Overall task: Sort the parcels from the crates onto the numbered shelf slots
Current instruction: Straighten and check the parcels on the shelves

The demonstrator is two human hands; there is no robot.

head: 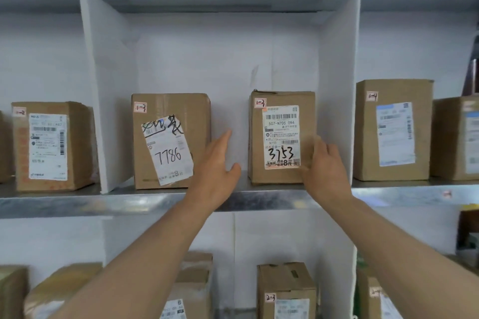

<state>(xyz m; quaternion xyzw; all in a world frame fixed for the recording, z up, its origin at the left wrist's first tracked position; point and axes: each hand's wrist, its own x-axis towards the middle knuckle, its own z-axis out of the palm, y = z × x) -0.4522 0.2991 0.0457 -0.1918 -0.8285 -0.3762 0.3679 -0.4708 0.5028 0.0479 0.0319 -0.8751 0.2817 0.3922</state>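
Two brown cardboard parcels stand in the middle shelf slot, both tagged 1-3. The left parcel (171, 140) bears a label reading 7786. The right parcel (281, 137) bears a label reading 3753. My left hand (217, 166) is raised in the gap between them, fingers straight, holding nothing. My right hand (325, 163) lies against the lower right front corner of the 3753 parcel, fingers loosely bent and touching its face and edge. The metal shelf (145, 202) carries both parcels.
White dividers (103, 90) wall the slot on both sides. A parcel tagged 1-2 (51, 146) stands in the left slot, a parcel tagged 1-4 (392, 129) in the right slot. Below, a parcel tagged 2-3 (286, 290) and others fill the lower shelf.
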